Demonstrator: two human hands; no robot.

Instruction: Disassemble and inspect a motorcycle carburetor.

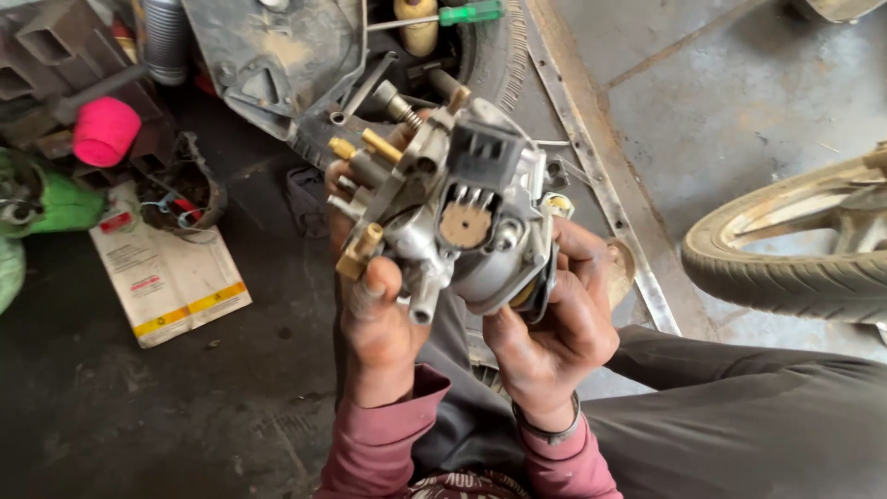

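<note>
Filling the middle of the view, a grey cast-metal carburettor body [453,222] was held up in front of the person, above the lap and the dark oily floor [166,407]. It looked worn and grimy, with a black plastic finned block on its upper part, a round tan disc set in its face and a short metal pipe stub pointing down at its lower edge. Three brass fittings showed on its left side: two near the top and one lower down by the thumb. A threaded steel spindle stuck out of the top.

There was one carburettor and two hands. The left hand [374,319] was clenched on the left side of the body, its thumb pressed up against the lower brass fitting and its fingers wrapped behind. The right hand [559,323] was closed round the right underside, fingers curled over the rim of the casting.

Well apart on the floor lay one green-handled screwdriver [467,13], one pink plastic cap [104,129] and one spoked wheel with a tyre [795,249].
</note>
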